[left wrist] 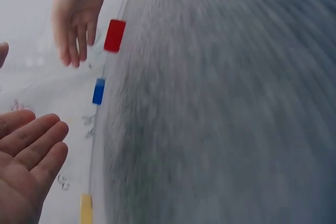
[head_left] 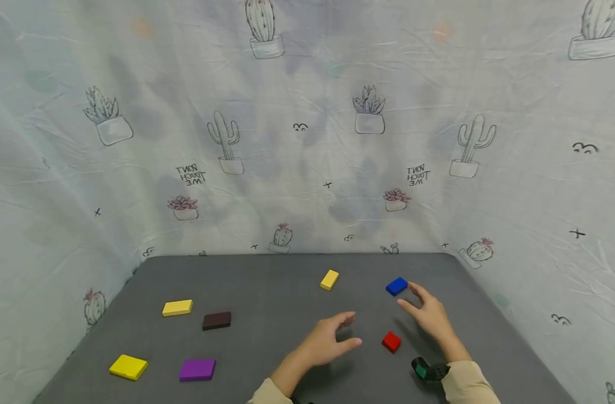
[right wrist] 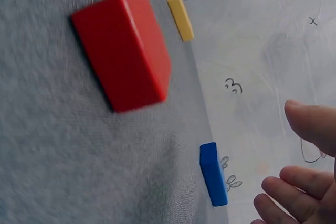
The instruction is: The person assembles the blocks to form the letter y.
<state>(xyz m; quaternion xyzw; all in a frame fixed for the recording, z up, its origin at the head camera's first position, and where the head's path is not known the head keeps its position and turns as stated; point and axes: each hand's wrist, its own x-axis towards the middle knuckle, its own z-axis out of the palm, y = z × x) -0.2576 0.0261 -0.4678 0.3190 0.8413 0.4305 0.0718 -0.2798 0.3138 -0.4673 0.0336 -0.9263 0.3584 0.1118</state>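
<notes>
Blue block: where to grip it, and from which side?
Probably a pinch at mid-length across the two long sides of the blue block, coming down from the near right, where the right hand hovers open. The block lies flat and low on the gray table, longer than wide, with no other block beside it.

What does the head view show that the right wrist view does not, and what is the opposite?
Only the head view shows the left hand, beige sleeves, a black wrist device, a purple rectangular block, a dark brown rectangular block, a pale yellow rectangular block and a bright yellow rectangular block.

Only the right wrist view shows the right hand from its palm side.

Both share that hand, the red rectangular block, the blue rectangular block, the far yellow rectangular block, the grey woven tabletop and the whitish curtain with printed drawings.
</notes>
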